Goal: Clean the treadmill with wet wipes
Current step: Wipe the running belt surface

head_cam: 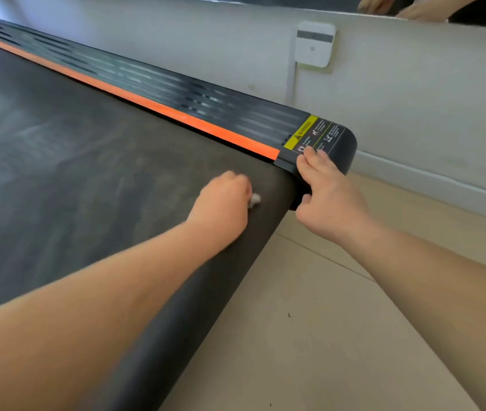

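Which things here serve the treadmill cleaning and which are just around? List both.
In the job: treadmill belt; wet wipe, gripped by the left hand; right hand resting on the rail end cap.
Just around: white wall box; warning label; tiled floor; baseboard.

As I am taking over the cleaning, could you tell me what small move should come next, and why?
Probably slide the left hand, gripping the wipe on the belt, toward the orange strip: that stretch looks smudged, and the right hand rests on the end cap.
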A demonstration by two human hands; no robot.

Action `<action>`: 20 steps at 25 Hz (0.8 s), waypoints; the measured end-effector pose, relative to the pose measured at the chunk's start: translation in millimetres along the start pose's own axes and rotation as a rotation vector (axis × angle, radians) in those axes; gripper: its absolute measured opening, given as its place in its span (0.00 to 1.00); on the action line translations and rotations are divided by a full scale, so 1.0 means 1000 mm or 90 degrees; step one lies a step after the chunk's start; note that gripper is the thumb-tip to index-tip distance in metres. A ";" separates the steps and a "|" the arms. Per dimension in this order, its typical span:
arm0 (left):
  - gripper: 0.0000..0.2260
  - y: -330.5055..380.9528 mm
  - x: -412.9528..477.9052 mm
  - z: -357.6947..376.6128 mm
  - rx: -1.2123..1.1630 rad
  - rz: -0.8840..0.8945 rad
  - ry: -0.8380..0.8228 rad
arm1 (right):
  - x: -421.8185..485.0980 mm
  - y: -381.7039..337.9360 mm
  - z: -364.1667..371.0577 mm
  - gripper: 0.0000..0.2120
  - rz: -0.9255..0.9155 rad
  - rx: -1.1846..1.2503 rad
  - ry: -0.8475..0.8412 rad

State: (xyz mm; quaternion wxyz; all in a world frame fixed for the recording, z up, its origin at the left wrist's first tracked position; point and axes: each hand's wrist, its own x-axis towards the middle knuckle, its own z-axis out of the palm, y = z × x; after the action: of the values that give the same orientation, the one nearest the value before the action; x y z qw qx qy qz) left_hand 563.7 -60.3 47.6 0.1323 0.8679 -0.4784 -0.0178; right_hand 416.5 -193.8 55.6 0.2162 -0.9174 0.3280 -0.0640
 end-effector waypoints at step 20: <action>0.05 0.051 0.002 0.020 0.138 0.132 -0.004 | -0.047 0.050 0.030 0.21 0.001 0.124 0.258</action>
State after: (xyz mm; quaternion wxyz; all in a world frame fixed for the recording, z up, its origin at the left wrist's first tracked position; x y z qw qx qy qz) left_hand 519.3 -91.8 40.7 0.0371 0.8228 -0.5653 0.0449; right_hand 359.1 -188.0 8.0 0.2336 -0.8601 0.3578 -0.2786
